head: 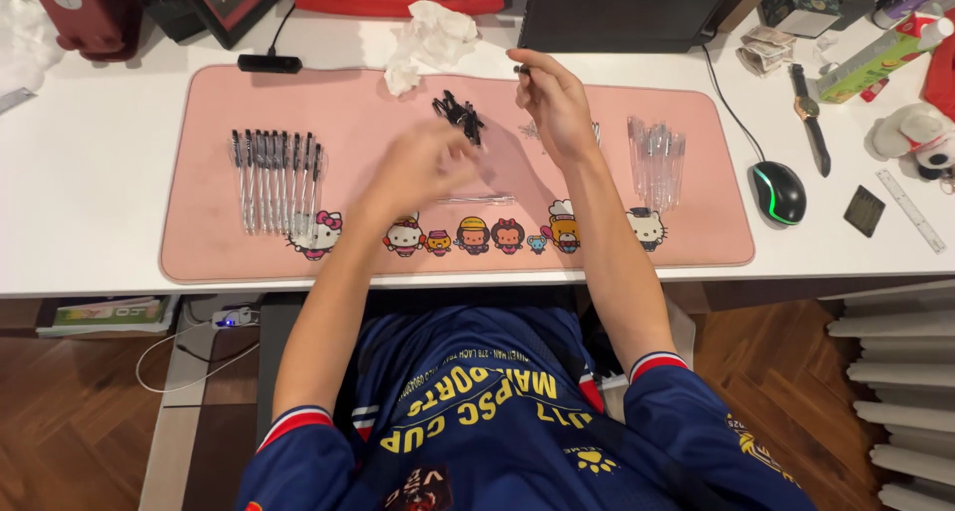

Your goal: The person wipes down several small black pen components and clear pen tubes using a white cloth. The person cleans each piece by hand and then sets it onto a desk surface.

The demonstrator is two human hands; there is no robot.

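A smooth white desk (90,173) stands over a dark herringbone wood floor, and a soft pink desk mat (219,242) with rounded corners and a row of cartoon figures along its near edge covers the middle of it. The right hand (552,103) is raised above the mat toward the far edge, its fingertips pinched together on a small dark part (521,69) too small to make out. The left hand (423,168) is blurred over the mat's centre; whether it is closed or apart cannot be told. A clear plastic tube (477,200) lies flat just beside it. Between the two hands, nearer the far edge, sits a loose heap of small black pieces (460,116). Toward the mat's left end a neat row of finished pens (277,178), slim and clear with black ends, lies side by side. Toward its right end is a bunch of clear empty barrels (657,161). A crumpled white tissue (428,38) lies at the mat's far edge. A glossy black mouse (777,191) with a green glow rests off the mat's right end, with a wristwatch (808,113) beyond it.
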